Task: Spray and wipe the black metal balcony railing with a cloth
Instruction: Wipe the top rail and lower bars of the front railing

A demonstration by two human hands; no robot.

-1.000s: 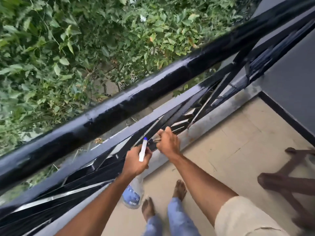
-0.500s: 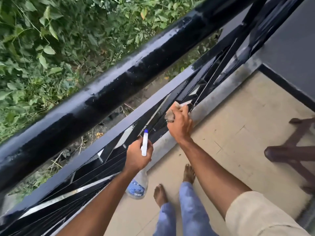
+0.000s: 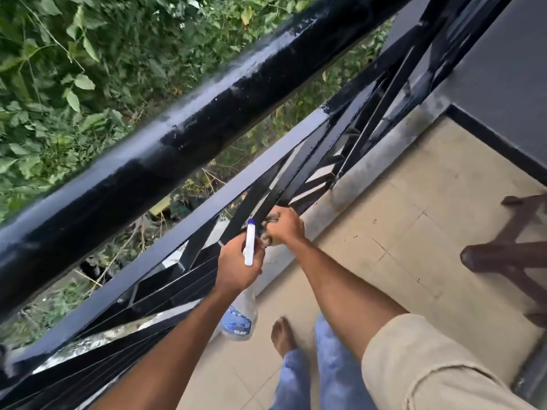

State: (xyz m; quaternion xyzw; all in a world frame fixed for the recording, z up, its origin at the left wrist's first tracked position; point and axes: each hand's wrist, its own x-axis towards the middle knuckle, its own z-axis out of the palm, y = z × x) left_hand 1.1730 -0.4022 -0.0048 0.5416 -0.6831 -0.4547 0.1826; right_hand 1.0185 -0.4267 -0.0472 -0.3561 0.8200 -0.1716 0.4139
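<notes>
I am on the wiping half of the job, low among the slanted bars of the panel. My right hand [image 3: 285,226] is clenched round the bunched cloth [image 3: 267,240] and presses it against a slanted bar [image 3: 273,199] of the black railing [image 3: 177,229]. The railing runs across the view from near left to far right, between the foliage [image 3: 74,69] beyond it and the tiled floor [image 3: 414,232] on my side. My left hand [image 3: 236,266] grasps the neck of the spray bottle [image 3: 240,319]. Its white nozzle stands up just beside the cloth, and its clear body hangs below the wrist.

To do this stroke well, I judge that I should wrap the cloth round the bar rather than rub only the face toward me, so the far side is cleaned in the same pass. Then I should draw it along the bar to the joint where the bars cross, since dirt likely gathers there. The two hands are almost touching, so I want the bottle held a little further left, with its nozzle out of the stroke. The thick top rail [image 3: 148,164] shows glossy, streaked patches, which I read as wet. I cannot tell whether the bar under the cloth is wet. A brown wooden stool [image 3: 509,255] stands well apart at the right, out of my way.
</notes>
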